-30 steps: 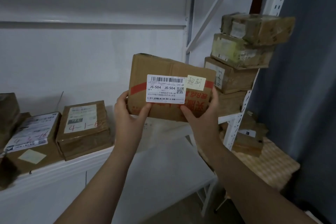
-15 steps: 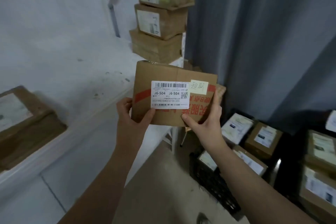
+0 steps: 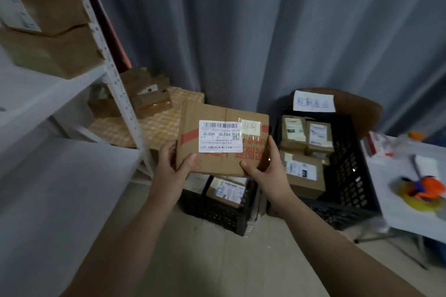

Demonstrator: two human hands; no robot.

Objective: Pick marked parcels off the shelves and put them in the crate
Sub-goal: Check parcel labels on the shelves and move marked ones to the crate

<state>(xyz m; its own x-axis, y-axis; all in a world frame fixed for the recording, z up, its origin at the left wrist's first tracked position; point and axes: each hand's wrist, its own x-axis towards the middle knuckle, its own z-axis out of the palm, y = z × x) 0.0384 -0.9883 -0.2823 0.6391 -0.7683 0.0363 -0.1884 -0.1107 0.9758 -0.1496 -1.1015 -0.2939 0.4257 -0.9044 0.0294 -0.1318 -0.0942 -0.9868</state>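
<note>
A flat brown cardboard parcel (image 3: 218,160) with red tape, a white J6-S04 barcode label and a yellow handwritten note is held in front of me. My left hand (image 3: 172,171) grips its lower left edge, thumb on the front. My right hand (image 3: 268,171) grips its lower right corner. The parcel hangs above a black plastic crate (image 3: 217,214) on the floor that holds labelled parcels. A second, larger black crate (image 3: 347,164) to the right holds several boxes and has a paper sign behind it.
White metal shelves (image 3: 115,84) stand at the left with stacked boxes (image 3: 45,31) on top. More boxes (image 3: 149,94) lie on a woven stool behind the upright. A white table (image 3: 405,188) with an orange and yellow thing sits at the right. Grey curtain behind.
The view has swung right, away from the shelves and down toward the crates. The parcel stays in both hands and now hangs over the nearer black crate.
</note>
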